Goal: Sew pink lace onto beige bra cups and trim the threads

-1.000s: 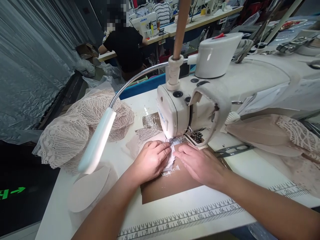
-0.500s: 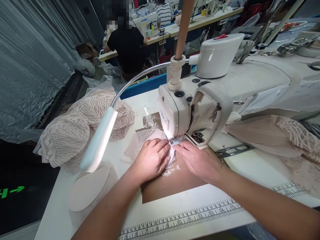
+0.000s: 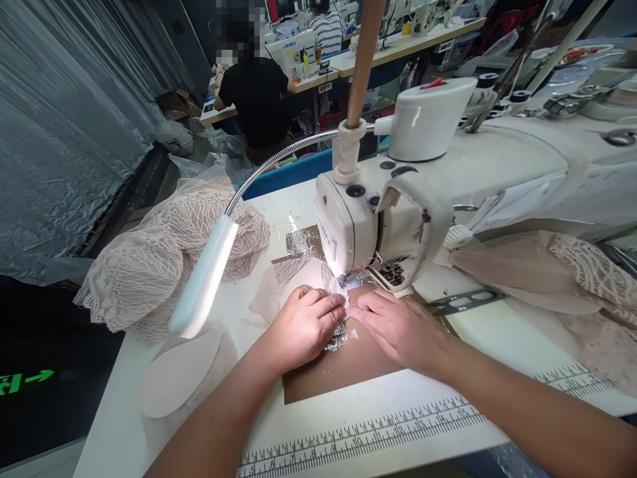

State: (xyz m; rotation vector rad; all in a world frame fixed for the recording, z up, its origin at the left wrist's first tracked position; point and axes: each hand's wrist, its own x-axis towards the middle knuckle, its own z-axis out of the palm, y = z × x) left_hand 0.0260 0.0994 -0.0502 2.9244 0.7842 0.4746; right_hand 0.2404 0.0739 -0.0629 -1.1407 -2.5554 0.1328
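Lying partly beneath the sewing machine (image 3: 343,226), the pale lace-edged fabric (image 3: 302,276) shows less on the near side than half a second ago. I see the left hand (image 3: 306,325) curled over it and the right hand (image 3: 398,325), drawn back slightly, bunched at its edge; whether either pinches, I can't tell. They cover its near end.

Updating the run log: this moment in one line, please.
left hand: on lace fabric | right hand: at lace fabric's edge | sewing machine: just beyond
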